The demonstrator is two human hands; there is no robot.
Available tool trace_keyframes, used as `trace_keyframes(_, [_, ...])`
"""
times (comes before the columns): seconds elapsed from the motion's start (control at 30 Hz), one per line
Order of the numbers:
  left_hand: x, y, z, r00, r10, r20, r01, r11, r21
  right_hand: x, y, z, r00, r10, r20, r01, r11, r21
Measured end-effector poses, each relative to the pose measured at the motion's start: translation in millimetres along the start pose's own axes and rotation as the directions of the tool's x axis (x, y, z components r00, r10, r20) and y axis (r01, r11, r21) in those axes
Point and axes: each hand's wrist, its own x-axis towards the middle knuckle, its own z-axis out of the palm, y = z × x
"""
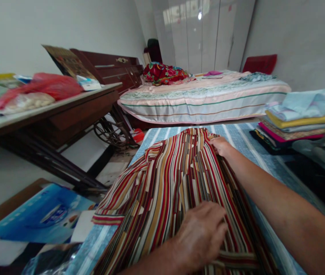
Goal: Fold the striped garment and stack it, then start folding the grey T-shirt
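A striped shirt (162, 183) in red, tan, cream and black lies spread over the light-blue striped bedding, its collar at the far end. One short sleeve (119, 198) reaches out to the left; the right side is folded inward, and a banded hem (236, 259) crosses the near part. At the shirt's far right shoulder, my right hand (219, 146) pinches the cloth. My left hand (204, 227) is over the middle of the shirt, slightly blurred, its fingers curled together. What those fingers hold, if anything, is hidden.
Folded clothes (302, 122) are stacked at the right, with dark cloth (317, 183) before them. A sewing-machine table (88, 103) bearing plastic bags (50, 86) stands left. Below it lies a blue box (44, 217). Farther back is a bed (202, 101) before a wardrobe (196, 38).
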Motion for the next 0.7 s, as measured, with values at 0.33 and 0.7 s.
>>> trace_keyframes(0.33, [-2,-35,13.8,0.907,-0.388,0.162,0.366,0.919,0.148,12,6,4,0.973,-0.213,-0.087,0.195,0.963,-0.186])
trace_keyframes(0.7, [9,-28,6.9,0.925,-0.361,0.119,0.350,0.931,0.106,-3,3,-8,0.685,-0.728,-0.013,0.495,0.479,-0.725])
